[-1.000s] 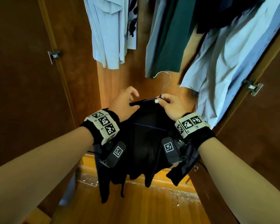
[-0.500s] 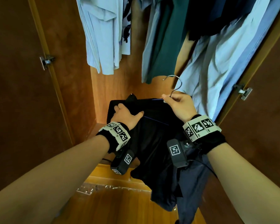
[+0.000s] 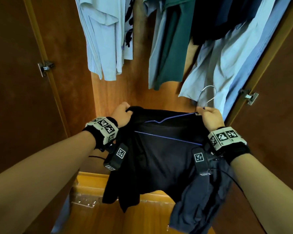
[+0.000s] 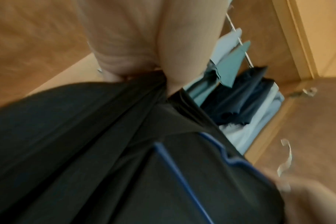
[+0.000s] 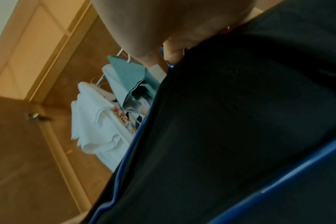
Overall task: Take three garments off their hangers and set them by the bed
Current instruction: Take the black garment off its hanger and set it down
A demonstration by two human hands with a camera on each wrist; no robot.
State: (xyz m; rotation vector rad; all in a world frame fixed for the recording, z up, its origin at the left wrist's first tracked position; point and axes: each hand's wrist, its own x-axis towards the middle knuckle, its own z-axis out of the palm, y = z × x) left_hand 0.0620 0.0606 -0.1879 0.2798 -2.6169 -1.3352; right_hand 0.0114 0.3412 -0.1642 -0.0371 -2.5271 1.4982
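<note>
A black garment (image 3: 161,154) hangs stretched between my two hands in front of the open wardrobe. My left hand (image 3: 123,114) grips a bunched edge of the black garment (image 4: 98,136) at its far left. My right hand (image 3: 208,115) pinches the neck of a blue wire hanger (image 3: 167,137), below its silver hook (image 3: 208,93). The hanger's blue bars (image 5: 278,186) lie exposed on top of the cloth. A dark blue garment (image 3: 198,205) droops under my right wrist.
Several shirts hang in the wardrobe above: pale blue ones (image 3: 105,39) at left, a green one (image 3: 172,44), light blue ones (image 3: 227,61) at right. Open brown doors (image 3: 13,98) flank both sides, with metal hinges (image 3: 45,67). A wooden floor (image 3: 108,218) lies below.
My left hand has moved left and now grips the garment's edge, pulling it off the hanger. My right hand has drawn the hanger to the right, baring its blue bars.
</note>
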